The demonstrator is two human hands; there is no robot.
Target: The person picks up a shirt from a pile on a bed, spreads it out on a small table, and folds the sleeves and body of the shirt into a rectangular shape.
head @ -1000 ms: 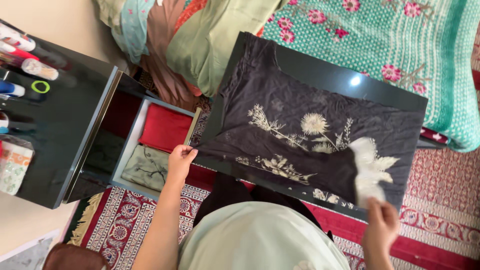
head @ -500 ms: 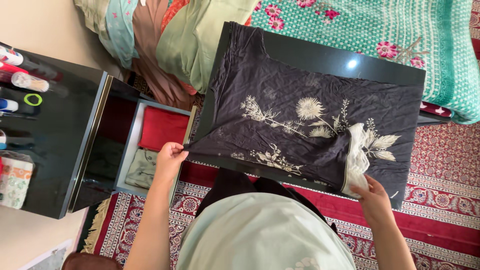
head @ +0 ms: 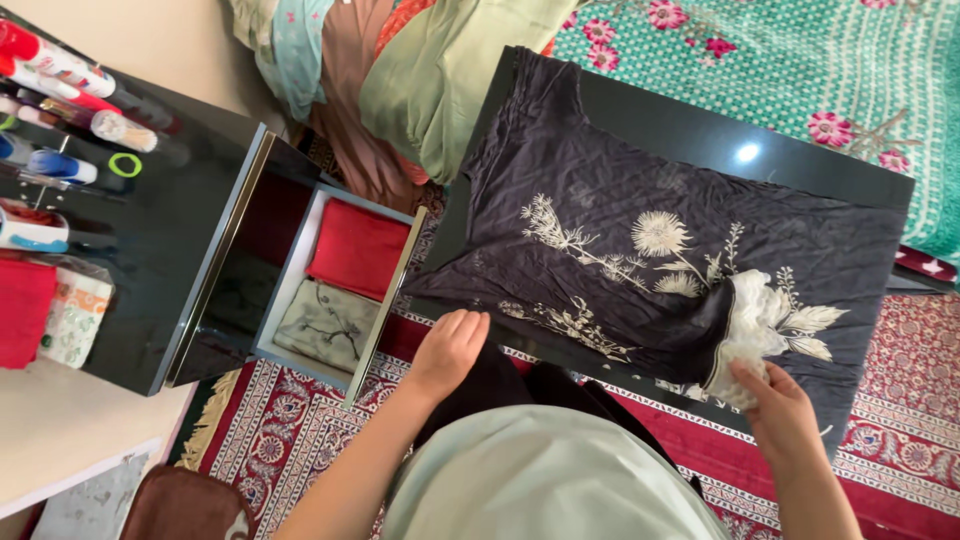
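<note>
A dark grey shirt with a pale flower print lies spread on a glossy black low table. My left hand rests at the shirt's near left edge, fingers curled on the fabric. My right hand grips the shirt's near right hem, which is turned over so its pale inside shows. The rest of the shirt lies flat.
An open drawer at the left holds a folded red cloth and a folded grey printed cloth. The black cabinet top carries bottles and tubes. Folded clothes pile behind; a green floral quilt and a red patterned rug surround.
My left hand has moved right along the shirt's near edge, away from the drawer. My right hand has lowered the turned-over hem closer to the table. The camera view shifted.
</note>
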